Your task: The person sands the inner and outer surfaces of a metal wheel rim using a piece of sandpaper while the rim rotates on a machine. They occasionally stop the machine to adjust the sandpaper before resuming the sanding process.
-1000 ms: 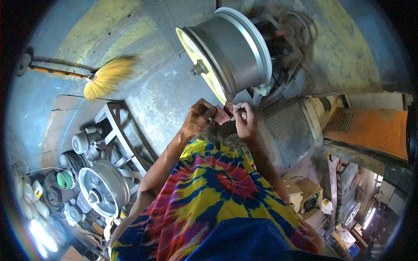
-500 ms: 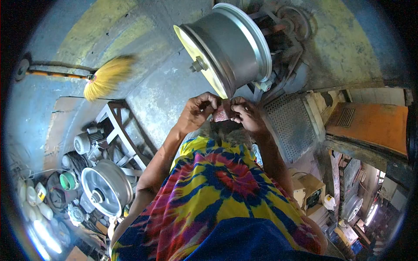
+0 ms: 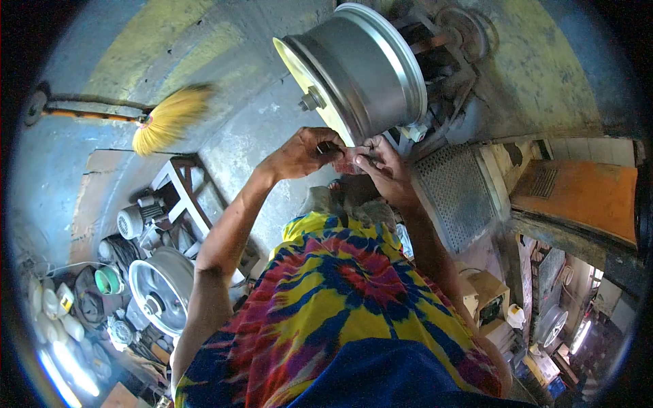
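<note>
A small reddish-brown piece of sandpaper (image 3: 345, 164) is stretched between my two hands, just below the lower edge of a large silver wheel rim (image 3: 371, 81). My left hand (image 3: 299, 155) pinches its left side, fingers curled and wrist bent. On the other side, my right hand (image 3: 390, 171) grips it with the thumb lying over the front. Both hands overlap the bottom of the rim in this view. The rim is mounted on its side, with a bolt-ended shaft (image 3: 312, 100) sticking out of its pale yellowish face.
Behind the rim is a metal machine frame with a pulley wheel (image 3: 469, 34). A perforated metal panel (image 3: 456, 194) stands at right, near an orange panel (image 3: 578, 200). At left are a broom (image 3: 173, 119), an electric motor (image 3: 136, 219) and a second wheel rim (image 3: 163, 289).
Both hands have moved up slightly toward the rim, the left elbow swinging outward. My right thumb now lies across the sandpaper, which shows less of its surface.
</note>
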The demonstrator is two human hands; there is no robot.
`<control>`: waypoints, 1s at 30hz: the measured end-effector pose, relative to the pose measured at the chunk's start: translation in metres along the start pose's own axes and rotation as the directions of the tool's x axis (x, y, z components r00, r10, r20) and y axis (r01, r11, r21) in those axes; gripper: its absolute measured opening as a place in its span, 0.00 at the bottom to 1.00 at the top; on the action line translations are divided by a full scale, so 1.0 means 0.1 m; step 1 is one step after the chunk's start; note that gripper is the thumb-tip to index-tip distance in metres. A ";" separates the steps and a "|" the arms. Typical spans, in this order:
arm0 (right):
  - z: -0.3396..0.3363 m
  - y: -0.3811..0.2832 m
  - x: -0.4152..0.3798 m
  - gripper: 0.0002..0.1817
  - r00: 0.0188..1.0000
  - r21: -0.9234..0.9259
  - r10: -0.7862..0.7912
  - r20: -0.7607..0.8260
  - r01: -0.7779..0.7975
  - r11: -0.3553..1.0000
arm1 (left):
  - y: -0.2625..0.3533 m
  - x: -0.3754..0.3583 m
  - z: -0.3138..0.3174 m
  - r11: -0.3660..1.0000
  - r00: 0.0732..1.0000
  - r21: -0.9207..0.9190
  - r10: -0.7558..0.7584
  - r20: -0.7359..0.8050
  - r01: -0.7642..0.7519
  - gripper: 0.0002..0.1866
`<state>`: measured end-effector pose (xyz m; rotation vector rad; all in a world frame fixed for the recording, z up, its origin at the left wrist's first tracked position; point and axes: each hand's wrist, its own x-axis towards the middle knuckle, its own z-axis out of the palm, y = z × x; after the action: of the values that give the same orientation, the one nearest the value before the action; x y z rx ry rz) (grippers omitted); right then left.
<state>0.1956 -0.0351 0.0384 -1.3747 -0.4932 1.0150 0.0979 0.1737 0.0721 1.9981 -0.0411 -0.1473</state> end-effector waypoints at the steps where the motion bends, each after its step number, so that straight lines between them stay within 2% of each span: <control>1: 0.02 0.04 0.04 0.14 0.996 -0.054 -0.080 -0.048 0.077 0.996 | 0.03 0.05 -0.07 1.000 1.000 0.004 0.003 0.001 -0.003 0.07; 2: 0.04 0.07 0.09 0.14 0.983 -0.109 -0.162 -0.092 0.151 0.982 | 0.06 0.10 -0.14 0.998 0.999 0.062 -0.013 0.035 0.010 0.08; 3: 0.05 0.10 0.16 0.14 0.981 -0.106 -0.166 -0.095 0.156 0.982 | 0.07 0.15 -0.20 0.992 0.997 0.121 -0.030 0.070 0.022 0.09; 4: 0.05 0.12 0.24 0.15 0.961 -0.138 -0.259 -0.100 0.244 0.960 | 0.12 0.21 -0.25 0.971 0.994 -0.234 0.073 0.079 -0.053 0.12; 5: 0.04 0.13 0.31 0.15 0.931 -0.171 -0.349 -0.104 0.329 0.929 | 0.18 0.27 -0.39 0.989 0.983 -0.107 -0.081 0.167 0.099 0.12; 6: 0.02 0.07 0.37 0.15 0.929 -0.167 -0.352 -0.112 0.332 0.929 | 0.14 0.35 -0.46 0.999 0.989 0.051 0.000 0.148 -0.008 0.11; 7: -0.01 -0.06 0.43 0.14 0.902 -0.293 -0.423 -0.088 0.382 0.876 | 0.15 0.42 -0.52 0.972 0.986 0.208 0.083 0.142 -0.112 0.10; 8: -0.03 -0.18 0.49 0.13 0.872 -0.411 -0.486 -0.054 0.424 0.807 | 0.18 0.49 -0.54 0.938 0.991 0.342 0.005 0.133 -0.050 0.10; 9: -0.06 -0.30 0.54 0.13 0.872 -0.405 -0.486 -0.062 0.424 0.810 | 0.21 0.55 -0.56 0.937 0.990 0.346 0.000 0.141 -0.049 0.10; 11: -0.11 -0.48 0.65 0.13 0.878 -0.666 -0.478 0.009 0.362 0.652 | 0.26 0.67 -0.62 0.706 0.977 0.676 0.162 0.136 -0.212 0.11; 12: -0.13 -0.50 0.72 0.15 0.821 -0.773 -0.570 0.000 0.362 0.521 | 0.39 0.77 -0.67 0.691 0.978 0.700 0.054 0.202 -0.182 0.10; 13: -0.14 -0.49 0.78 0.15 0.819 -0.772 -0.574 -0.009 0.359 0.525 | 0.38 0.81 -0.68 0.687 0.976 0.702 0.054 0.210 -0.189 0.10; 15: -0.13 -0.40 0.86 0.14 0.901 -0.785 -0.430 -0.055 0.227 0.576 | 0.35 0.91 -0.70 0.528 0.972 0.817 0.100 0.211 -0.231 0.09; 16: -0.08 -0.31 0.88 0.12 0.876 -0.838 -0.476 -0.083 0.197 0.510 | 0.30 0.99 -0.69 0.551 0.968 0.809 -0.009 0.251 -0.205 0.09; 17: -0.06 -0.24 0.89 0.11 0.870 -0.852 -0.483 -0.098 0.178 0.493 | 0.22 1.07 -0.68 0.549 0.966 0.809 -0.007 0.259 -0.212 0.09; 19: -0.05 0.02 0.96 0.10 0.820 -0.807 -0.554 -0.145 0.225 0.546 | 0.04 1.16 -0.64 0.704 0.926 0.710 -0.267 0.268 -0.002 0.08; 20: -0.04 0.15 0.99 0.10 0.820 -0.805 -0.552 -0.149 0.223 0.549 | -0.04 1.15 -0.64 0.704 0.924 0.711 -0.270 0.272 -0.004 0.08; 21: -0.02 0.22 1.01 0.10 0.797 -0.794 -0.577 -0.181 0.228 0.564 | -0.09 1.11 -0.66 0.865 0.949 0.502 -0.142 0.282 -0.020 0.08; 22: -0.01 0.28 1.02 0.09 0.772 -0.783 -0.598 -0.214 0.231 0.578 | -0.13 1.09 -0.65 0.964 0.966 0.259 -0.016 0.258 -0.053 0.08; 23: -0.02 0.35 1.02 0.09 0.773 -0.782 -0.595 -0.219 0.225 0.581 | -0.18 1.11 -0.60 0.965 0.965 0.255 -0.016 0.263 -0.053 0.08; 25: 0.01 0.32 0.99 0.10 0.806 -0.794 -0.548 -0.225 0.175 0.583 | -0.28 1.20 -0.56 0.881 0.954 0.466 -0.070 0.291 -0.077 0.09; 29: 0.01 0.22 0.96 0.09 0.870 -0.767 -0.444 -0.217 0.130 0.629 | -0.35 1.26 -0.56 0.832 0.934 0.526 -0.027 0.356 -0.177 0.11; 30: 0.00 0.24 0.96 0.09 0.859 -0.759 -0.462 -0.220 0.147 0.635 | -0.26 1.25 -0.58 0.687 0.901 0.646 0.032 0.432 -0.334 0.11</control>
<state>0.2378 0.0411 -0.0091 -2.0541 -0.8444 0.1907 0.2278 0.2249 0.0616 2.6940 -0.6584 -0.4551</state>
